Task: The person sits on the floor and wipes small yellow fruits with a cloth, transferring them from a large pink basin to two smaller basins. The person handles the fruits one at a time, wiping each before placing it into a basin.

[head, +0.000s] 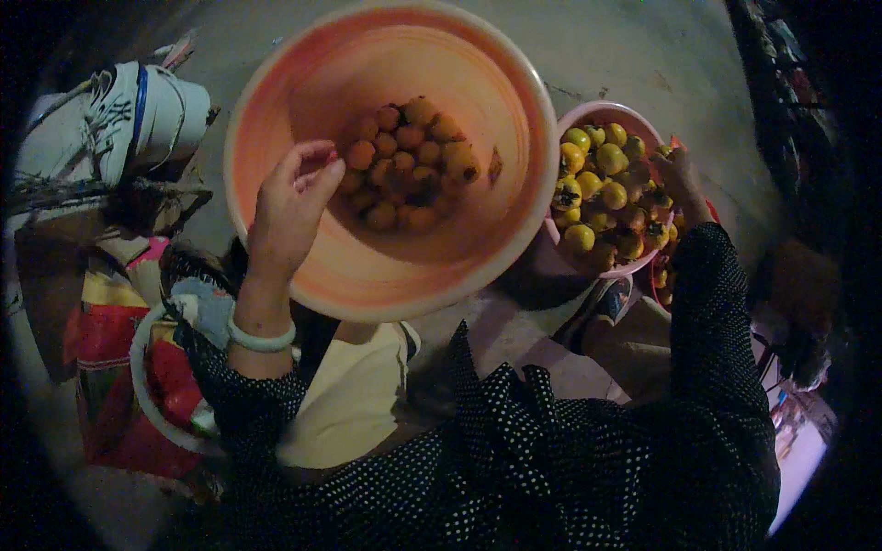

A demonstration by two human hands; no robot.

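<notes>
Orange, persimmon-like fruits [410, 138] lie heaped in the bottom of a large orange plastic basin [413, 275]. Over the basin's left side is my left hand [296, 193], its fingers curled and the thumb near the index finger; whether something small is between them is unclear. A pink plastic tub [606, 107] to the right is full of yellow-orange fruits [610, 158]. My right hand [679, 172] is at that tub's right rim, beside a small orange-red item [677, 142]. Its fingers are partly hidden and dim, so its hold cannot be told.
A red-rimmed container [654, 282] with more fruits stands below the pink tub. At the left are a white bucket [179, 113], a canvas shoe [114, 131], a red bag [110, 337] and a round white rim [141, 386]. Dark clutter lines the right edge.
</notes>
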